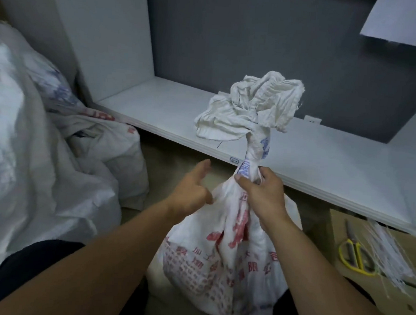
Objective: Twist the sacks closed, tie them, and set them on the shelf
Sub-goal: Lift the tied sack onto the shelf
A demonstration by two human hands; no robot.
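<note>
Beyond the grips runs the white shelf point(175, 111), flat and smooth. Far left of them slumps a heap of white woven sacks point(21, 133), their contents hidden. The sack point(220, 255) sits below the right grip point(262, 192), bulging and red-printed, its filling unseen. Its neck is twisted into a rope, and the loose mouth flares crumpled above. The right grip curls fingers and thumb round that neck. The left grip point(190, 192) hovers just left of it, fingers relaxed, thumb out, holding nothing. Right of the grips, a cardboard box point(338, 226) carries thin white ties point(391, 251) and yellow-handled scissors point(353, 256).
</note>
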